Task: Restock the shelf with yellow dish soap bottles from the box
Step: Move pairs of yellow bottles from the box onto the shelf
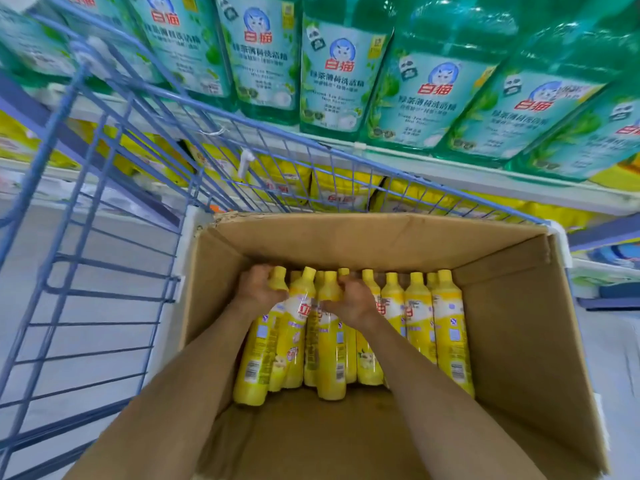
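Note:
An open cardboard box (526, 323) stands in front of me with several yellow dish soap bottles (450, 327) standing in a row along its far side. Both my arms reach down into it. My left hand (258, 287) grips the neck of the leftmost bottle (254, 362). My right hand (353, 299) grips the shoulder of a bottle (330, 358) near the middle of the row. The box floor in front of the bottles is bare cardboard.
The box sits in a blue wire cart (104, 237) whose mesh side rises on the left and behind. Beyond it, a shelf (450, 168) holds several green dish soap bottles (332, 74) above and yellow products (339, 192) on the level below.

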Motion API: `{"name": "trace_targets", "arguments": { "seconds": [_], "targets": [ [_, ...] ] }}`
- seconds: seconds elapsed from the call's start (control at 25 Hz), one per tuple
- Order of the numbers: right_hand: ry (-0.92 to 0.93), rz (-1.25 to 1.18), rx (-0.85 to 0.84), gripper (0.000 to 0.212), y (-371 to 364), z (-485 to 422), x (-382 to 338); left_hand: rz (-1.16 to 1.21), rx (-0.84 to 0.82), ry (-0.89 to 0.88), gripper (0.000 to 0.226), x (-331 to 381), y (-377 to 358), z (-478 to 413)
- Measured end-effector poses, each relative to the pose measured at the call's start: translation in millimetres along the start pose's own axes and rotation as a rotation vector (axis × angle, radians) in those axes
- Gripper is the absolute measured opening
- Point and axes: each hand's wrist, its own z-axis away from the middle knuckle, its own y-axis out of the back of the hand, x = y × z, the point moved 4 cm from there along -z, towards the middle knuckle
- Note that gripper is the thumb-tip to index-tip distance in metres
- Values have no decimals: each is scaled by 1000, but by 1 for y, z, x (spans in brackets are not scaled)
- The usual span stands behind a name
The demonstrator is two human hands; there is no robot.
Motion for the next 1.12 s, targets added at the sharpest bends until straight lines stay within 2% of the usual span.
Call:
{"name": "trace_targets", "arguments": {
  "seconds": [0.08,0.24,0.4,0.48,0.6,0.76,0.92,1.04,1.12],
  "targets": [
    [-22,-80,-31,67,-2,-1,3,79,-31,40,48,-6,-7,-3],
    [-35,-313,-66,72,6,13,5,149,-16,16,56,-7,-11,10],
    [82,-370,-83,77,43,55,-12,162,-7,-105,64,27,10,46],
    [142,-385,-70,75,74,81,-28,254,-23,-199,60,62,32,74],
    [241,-412,19,75,146,128,-58,427,-67,-336,49,124,77,122],
    [343,-454,125,68,271,212,-108,426,-93,-545,54,224,149,185],
    [525,-436,234,55,382,292,-147,385,-15,-783,53,326,216,256],
    [637,-484,352,55,450,341,-166,432,69,-902,62,387,250,296],
    [703,-481,436,55,490,360,-171,451,119,-982,60,424,267,316]
  ]
}}
